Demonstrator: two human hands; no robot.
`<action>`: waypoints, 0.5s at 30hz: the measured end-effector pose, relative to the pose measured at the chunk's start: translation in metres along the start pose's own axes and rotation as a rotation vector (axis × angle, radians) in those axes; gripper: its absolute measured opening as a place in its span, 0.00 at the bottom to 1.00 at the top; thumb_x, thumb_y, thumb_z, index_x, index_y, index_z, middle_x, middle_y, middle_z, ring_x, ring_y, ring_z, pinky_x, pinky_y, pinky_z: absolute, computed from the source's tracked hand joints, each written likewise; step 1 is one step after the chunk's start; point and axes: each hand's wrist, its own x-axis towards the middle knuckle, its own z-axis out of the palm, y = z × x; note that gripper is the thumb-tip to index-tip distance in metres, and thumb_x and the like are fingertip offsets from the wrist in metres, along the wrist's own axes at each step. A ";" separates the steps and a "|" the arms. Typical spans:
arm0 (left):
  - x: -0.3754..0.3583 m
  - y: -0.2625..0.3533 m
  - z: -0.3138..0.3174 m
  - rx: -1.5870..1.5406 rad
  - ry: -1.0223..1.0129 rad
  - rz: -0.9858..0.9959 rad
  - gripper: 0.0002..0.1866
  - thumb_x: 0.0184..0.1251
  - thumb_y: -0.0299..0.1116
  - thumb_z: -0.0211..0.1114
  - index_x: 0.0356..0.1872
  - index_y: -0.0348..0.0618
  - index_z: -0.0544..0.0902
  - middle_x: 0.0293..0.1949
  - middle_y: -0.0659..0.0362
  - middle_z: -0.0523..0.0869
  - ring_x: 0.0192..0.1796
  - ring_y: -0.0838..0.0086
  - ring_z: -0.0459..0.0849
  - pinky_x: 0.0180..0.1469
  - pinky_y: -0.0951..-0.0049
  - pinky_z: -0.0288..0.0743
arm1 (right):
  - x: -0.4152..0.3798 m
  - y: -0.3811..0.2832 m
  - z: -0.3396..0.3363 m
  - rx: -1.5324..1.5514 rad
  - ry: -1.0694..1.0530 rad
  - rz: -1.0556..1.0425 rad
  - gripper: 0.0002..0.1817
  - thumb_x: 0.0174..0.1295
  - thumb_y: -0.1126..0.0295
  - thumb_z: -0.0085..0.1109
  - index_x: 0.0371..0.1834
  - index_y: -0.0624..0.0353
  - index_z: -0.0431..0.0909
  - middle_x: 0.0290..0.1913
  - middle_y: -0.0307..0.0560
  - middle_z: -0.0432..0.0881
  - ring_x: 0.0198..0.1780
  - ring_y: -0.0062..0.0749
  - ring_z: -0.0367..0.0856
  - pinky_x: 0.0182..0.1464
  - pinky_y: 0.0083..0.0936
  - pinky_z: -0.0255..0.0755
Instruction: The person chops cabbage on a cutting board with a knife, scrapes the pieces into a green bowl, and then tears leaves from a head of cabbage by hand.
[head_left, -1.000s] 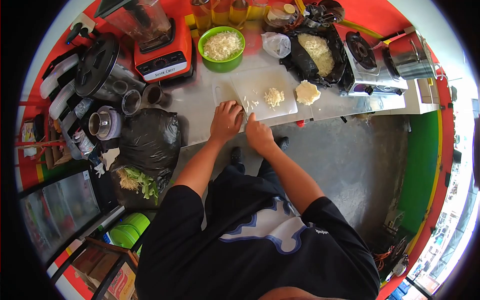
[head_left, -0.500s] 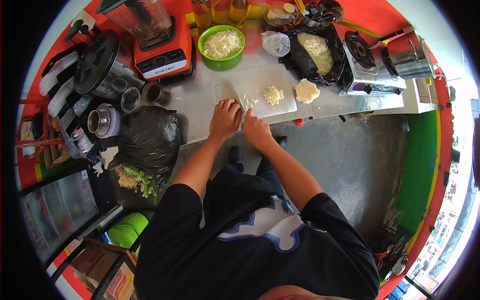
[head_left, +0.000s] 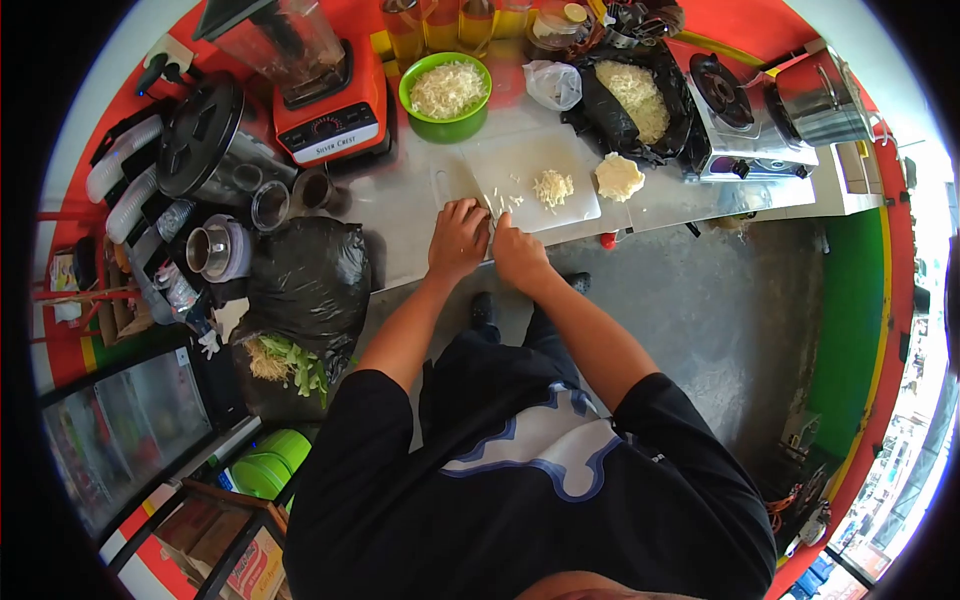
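Observation:
My left hand [head_left: 459,239] lies at the near edge of the white cutting board [head_left: 530,150], fingers curled down on something I cannot make out. Close beside it, my right hand [head_left: 521,258] is closed round the handle of a knife [head_left: 491,212]. The thin blade points away from me, along the left hand's fingertips. Loose pale shreds lie just right of the blade. A small heap of shredded pale vegetable [head_left: 552,188] sits farther right on the board. Past the board's right edge rests a pale uncut chunk [head_left: 620,177], perhaps cabbage.
Behind the board stands a green bowl [head_left: 445,128] of shreds, with a red blender [head_left: 330,115] to its left. An open black bag [head_left: 607,110] of shreds lies near the gas stove [head_left: 745,150]. At left are a tied black bag [head_left: 310,280] and a lidded container [head_left: 205,140].
The whole view has shifted slightly right. Both hands stay at the board's near edge with the knife between them; their pose is almost the same.

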 end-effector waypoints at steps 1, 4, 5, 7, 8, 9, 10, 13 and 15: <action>-0.002 0.000 0.000 0.009 -0.013 -0.001 0.09 0.63 0.31 0.63 0.44 0.43 0.81 0.50 0.55 0.79 0.55 0.55 0.76 0.58 0.55 0.71 | 0.002 0.001 0.001 -0.031 -0.008 -0.009 0.16 0.66 0.73 0.55 0.52 0.67 0.64 0.43 0.64 0.87 0.46 0.57 0.89 0.47 0.43 0.84; -0.001 0.001 0.001 0.016 -0.034 -0.026 0.09 0.63 0.30 0.63 0.43 0.42 0.80 0.50 0.55 0.79 0.55 0.55 0.75 0.58 0.55 0.71 | -0.011 0.007 0.008 -0.026 0.021 -0.010 0.17 0.66 0.72 0.57 0.53 0.66 0.64 0.43 0.65 0.87 0.47 0.58 0.89 0.48 0.45 0.84; -0.001 0.001 0.000 0.016 -0.034 -0.030 0.09 0.63 0.30 0.63 0.43 0.42 0.80 0.50 0.55 0.79 0.55 0.55 0.75 0.58 0.55 0.71 | -0.017 0.006 0.011 -0.027 0.018 -0.011 0.17 0.66 0.72 0.57 0.53 0.66 0.64 0.43 0.65 0.87 0.47 0.58 0.89 0.48 0.45 0.84; 0.000 0.001 -0.001 0.008 -0.039 -0.038 0.09 0.63 0.31 0.64 0.43 0.42 0.80 0.50 0.54 0.79 0.55 0.55 0.75 0.58 0.55 0.71 | -0.027 0.007 0.015 -0.027 -0.062 0.052 0.17 0.66 0.72 0.57 0.53 0.67 0.64 0.43 0.66 0.87 0.47 0.59 0.89 0.49 0.45 0.84; 0.001 0.000 -0.001 0.008 -0.034 -0.044 0.09 0.63 0.31 0.64 0.43 0.42 0.80 0.50 0.54 0.79 0.55 0.55 0.75 0.58 0.55 0.71 | -0.025 0.008 0.016 -0.032 -0.065 0.047 0.17 0.66 0.72 0.57 0.53 0.67 0.64 0.43 0.66 0.87 0.47 0.59 0.89 0.49 0.45 0.84; 0.001 -0.001 0.000 0.011 -0.036 -0.036 0.09 0.63 0.31 0.63 0.42 0.42 0.80 0.50 0.54 0.79 0.55 0.55 0.75 0.58 0.55 0.71 | -0.024 0.008 0.018 -0.036 -0.030 0.021 0.18 0.65 0.72 0.57 0.53 0.67 0.63 0.43 0.66 0.87 0.47 0.59 0.89 0.49 0.46 0.84; 0.001 -0.002 0.000 0.014 -0.040 -0.025 0.08 0.63 0.31 0.63 0.42 0.42 0.80 0.50 0.54 0.79 0.56 0.55 0.75 0.58 0.56 0.71 | -0.023 0.007 0.020 -0.036 0.007 -0.004 0.18 0.65 0.73 0.58 0.53 0.67 0.63 0.42 0.66 0.87 0.47 0.60 0.89 0.49 0.46 0.84; 0.001 -0.002 0.001 0.008 -0.039 -0.025 0.08 0.63 0.31 0.63 0.41 0.42 0.80 0.50 0.54 0.79 0.55 0.55 0.75 0.58 0.56 0.70 | -0.001 0.005 0.011 0.015 0.022 0.002 0.19 0.63 0.74 0.60 0.52 0.67 0.63 0.42 0.67 0.87 0.48 0.60 0.88 0.49 0.46 0.84; 0.002 -0.003 0.002 0.014 -0.056 -0.028 0.07 0.63 0.30 0.63 0.41 0.42 0.79 0.50 0.54 0.79 0.55 0.55 0.75 0.57 0.56 0.70 | 0.002 0.006 0.004 0.018 0.003 -0.001 0.19 0.63 0.75 0.60 0.52 0.66 0.63 0.43 0.68 0.87 0.48 0.59 0.89 0.49 0.45 0.84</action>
